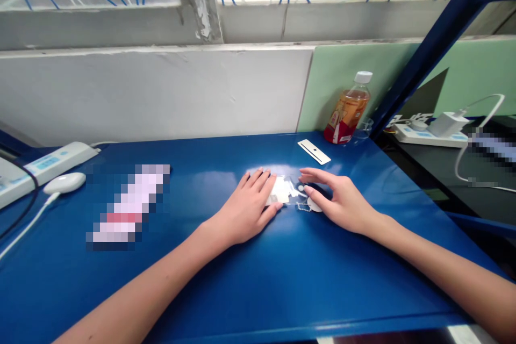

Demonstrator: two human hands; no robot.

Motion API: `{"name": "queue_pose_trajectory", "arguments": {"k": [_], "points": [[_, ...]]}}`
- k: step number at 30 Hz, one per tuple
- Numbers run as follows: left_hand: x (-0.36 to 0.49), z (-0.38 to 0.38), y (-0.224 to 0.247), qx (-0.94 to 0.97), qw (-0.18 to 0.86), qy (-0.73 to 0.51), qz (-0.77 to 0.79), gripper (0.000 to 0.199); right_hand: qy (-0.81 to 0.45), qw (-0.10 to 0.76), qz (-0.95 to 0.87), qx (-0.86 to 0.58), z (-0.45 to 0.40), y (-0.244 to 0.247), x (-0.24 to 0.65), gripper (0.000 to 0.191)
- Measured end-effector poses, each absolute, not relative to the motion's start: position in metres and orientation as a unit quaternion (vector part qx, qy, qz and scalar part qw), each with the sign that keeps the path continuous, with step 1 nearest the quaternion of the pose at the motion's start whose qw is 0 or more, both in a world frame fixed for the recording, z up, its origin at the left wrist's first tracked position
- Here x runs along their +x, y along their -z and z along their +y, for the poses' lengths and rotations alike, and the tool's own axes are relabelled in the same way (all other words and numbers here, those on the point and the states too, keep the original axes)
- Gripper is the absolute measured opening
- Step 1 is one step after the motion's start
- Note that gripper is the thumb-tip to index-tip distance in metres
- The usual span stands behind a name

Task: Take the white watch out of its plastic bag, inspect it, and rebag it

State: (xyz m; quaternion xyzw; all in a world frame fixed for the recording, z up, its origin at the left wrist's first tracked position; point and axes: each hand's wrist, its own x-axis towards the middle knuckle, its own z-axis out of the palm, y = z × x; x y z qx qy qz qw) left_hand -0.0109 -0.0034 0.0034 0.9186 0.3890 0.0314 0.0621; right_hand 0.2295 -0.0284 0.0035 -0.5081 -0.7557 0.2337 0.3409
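My left hand [252, 207] lies flat with fingers stretched out, over the left part of a small clear plastic packet with white pieces [282, 189] inside. What is under its palm is hidden. At the packet's right side my right hand [342, 199] hovers or rests, its thumb and fingers apart and nothing visibly gripped. A small round white piece [301, 188] shows by the right fingertips. Below them are a short bead chain [303, 207] and a pale round disc [314, 205], partly covered by the right thumb.
Behind the right hand lies a white slotted strip [314, 151]. A drink bottle [347, 110] stands at the back right of the blue table [242, 290], beside a clear cup [365, 128]. On the left are a blurred-out flat object [131, 207], a white charger puck [65, 183] and a power strip [60, 164].
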Motion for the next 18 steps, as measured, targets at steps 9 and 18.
{"name": "queue_pose_trajectory", "arguments": {"k": [9,18], "points": [[-0.0104,-0.0054,-0.0029,0.92,0.061,-0.03,0.386,0.065,-0.432,0.348,-0.739,-0.383,-0.0285,0.0034,0.2276,0.052],[-0.0104,-0.0052,-0.0015,0.92,0.061,-0.04,0.386,0.063,-0.208,0.22,-0.864,-0.402,-0.0297,0.0012,0.231,0.054]]}}
